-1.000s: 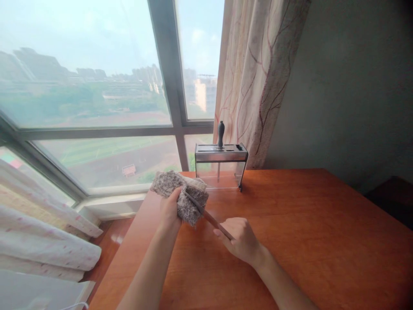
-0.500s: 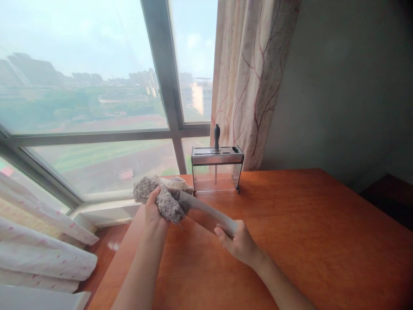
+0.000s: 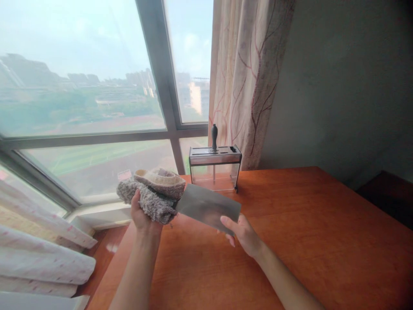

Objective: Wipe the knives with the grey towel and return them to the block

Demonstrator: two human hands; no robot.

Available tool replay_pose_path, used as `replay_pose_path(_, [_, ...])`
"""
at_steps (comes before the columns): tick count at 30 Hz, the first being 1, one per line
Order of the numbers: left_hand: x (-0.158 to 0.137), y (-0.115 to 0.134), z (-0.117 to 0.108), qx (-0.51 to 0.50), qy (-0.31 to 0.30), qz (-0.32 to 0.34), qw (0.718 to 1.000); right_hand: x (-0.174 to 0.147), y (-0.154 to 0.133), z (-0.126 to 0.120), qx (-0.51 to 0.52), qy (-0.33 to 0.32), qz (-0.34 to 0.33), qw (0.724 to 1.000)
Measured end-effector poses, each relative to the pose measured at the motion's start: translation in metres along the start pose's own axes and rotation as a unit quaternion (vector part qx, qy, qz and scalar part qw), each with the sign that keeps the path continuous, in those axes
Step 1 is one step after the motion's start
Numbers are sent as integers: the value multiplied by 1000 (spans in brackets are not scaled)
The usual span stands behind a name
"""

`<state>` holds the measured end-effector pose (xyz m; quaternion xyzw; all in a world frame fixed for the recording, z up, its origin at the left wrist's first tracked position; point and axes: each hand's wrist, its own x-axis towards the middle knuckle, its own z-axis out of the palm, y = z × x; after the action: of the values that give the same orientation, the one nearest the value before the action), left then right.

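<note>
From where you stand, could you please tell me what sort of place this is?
Probably an upper-floor room, perhaps at home: a large window looks down on a field, beside a patterned curtain and a reddish-brown table.

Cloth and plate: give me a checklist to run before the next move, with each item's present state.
1. Left hand holding the cloth: ok.
2. Right hand holding the plate at its near end, thumb on top: ok.
3. Plate's far end in sight: not ok, the cloth covers it.
4. Plate's hidden end free of damage: cannot tell.
5. Rack upright on the table: ok.
6. Rack's top bare: not ok, a dark handle sticks up from it.
</note>
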<state>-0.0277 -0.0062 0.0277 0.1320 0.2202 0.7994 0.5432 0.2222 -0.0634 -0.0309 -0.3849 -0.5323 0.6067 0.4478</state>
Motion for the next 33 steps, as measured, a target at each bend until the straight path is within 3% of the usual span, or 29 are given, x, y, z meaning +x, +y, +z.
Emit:
replay_pose_path(5, [-14, -14, 5, -26, -47, -32, 998, 2, 3, -1, 4, 67, -14, 998])
replay_pose_path(10, [-26, -35, 9, -29, -53, -85, 995, 1, 3, 0, -11, 91, -32, 995])
replay_pose_path(17, [-18, -27, 5, -3, -24, -62, 998, 0, 2, -2, -36, 70, -36, 996])
replay_pose_path(26, [-5, -1, -4, 3, -34, 64, 997, 0, -5, -7, -20, 71, -49, 996])
replay_pose_path(33, [-15, -12, 0, 3, -38, 41, 998, 3, 4, -1, 91, 111, -11, 990])
